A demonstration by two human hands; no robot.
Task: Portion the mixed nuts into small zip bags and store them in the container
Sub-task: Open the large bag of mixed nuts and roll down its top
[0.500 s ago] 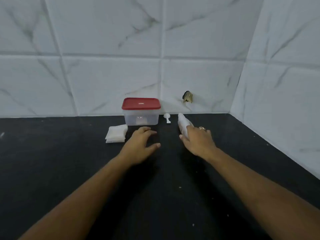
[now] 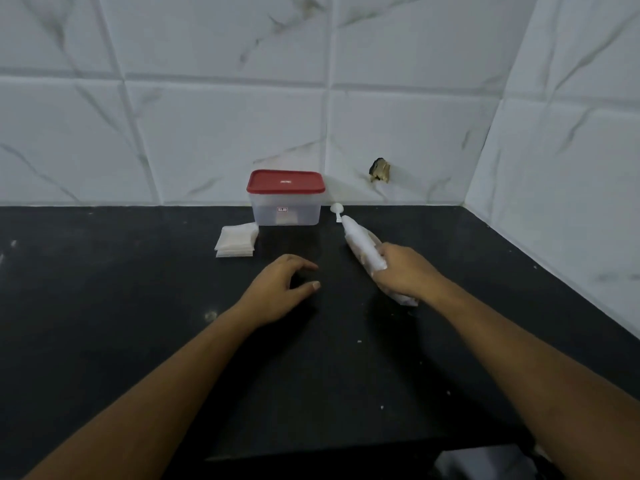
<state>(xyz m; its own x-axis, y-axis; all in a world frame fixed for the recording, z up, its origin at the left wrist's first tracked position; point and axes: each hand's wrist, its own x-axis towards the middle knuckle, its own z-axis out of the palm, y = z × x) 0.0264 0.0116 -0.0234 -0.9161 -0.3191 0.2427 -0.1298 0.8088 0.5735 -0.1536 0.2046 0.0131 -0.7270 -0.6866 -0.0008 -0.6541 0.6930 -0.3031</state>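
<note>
Your right grip (image 2: pixel 403 271) clutches the bag (image 2: pixel 360 240), right of centre; your left grip (image 2: pixel 277 289) is slack, holding nothing. Black surface (image 2: pixel 138 306), marble-tiled corner; the red-lidded container (image 2: pixel 285 199) has an unreadable label.

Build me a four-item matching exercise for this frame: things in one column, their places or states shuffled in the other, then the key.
Things:
1. container
2. stack of small zip bags
3. white scoop
4. rolled white bag

Places or states:
A. gripped by the right hand
B. lying on the counter, just left of the container's front
C. by the back wall, red lid on
D. just right of the container, beyond the bag's far tip

Pairs: 1-C, 2-B, 3-D, 4-A.
</note>
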